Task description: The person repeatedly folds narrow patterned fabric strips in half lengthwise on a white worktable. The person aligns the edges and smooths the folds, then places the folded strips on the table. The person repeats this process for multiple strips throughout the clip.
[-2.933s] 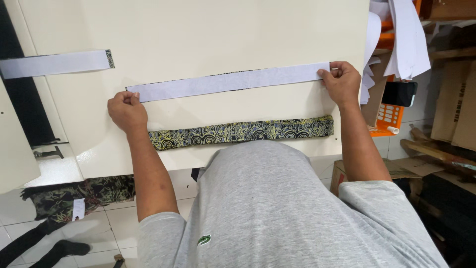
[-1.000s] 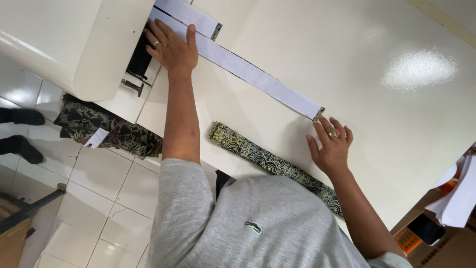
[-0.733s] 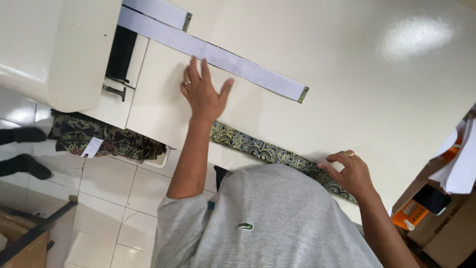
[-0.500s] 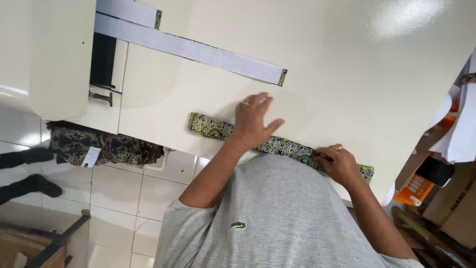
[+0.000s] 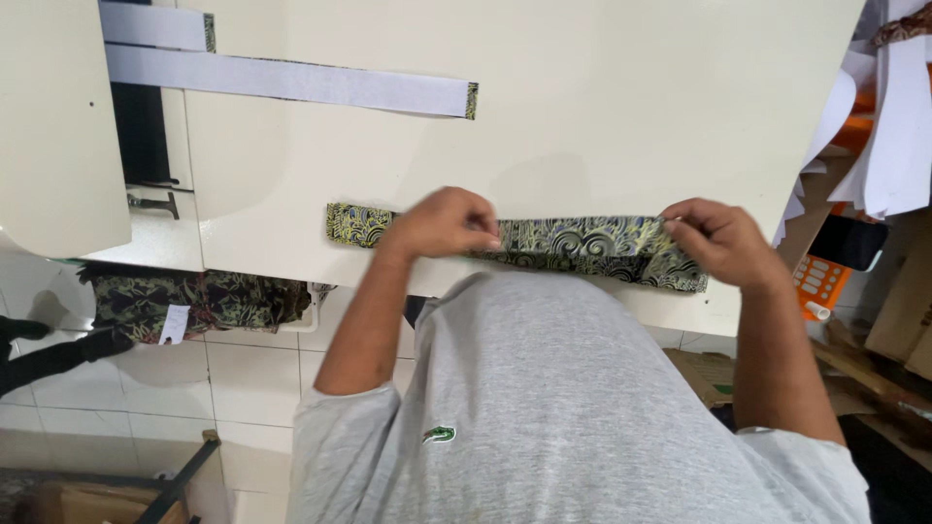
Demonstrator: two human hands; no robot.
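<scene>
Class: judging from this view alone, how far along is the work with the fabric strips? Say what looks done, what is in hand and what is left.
Done: two white strips lie flat at the table's far left. In hand: the left hand and right hand pinch the patterned strip at the near edge. Left: more patterned fabric hangs below the table, apparently untouched.

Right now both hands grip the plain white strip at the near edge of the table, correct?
Not quite. In the head view the left hand and right hand grip the patterned fabric strip at the near edge of the table. The white strip lies untouched at the far left.
</scene>
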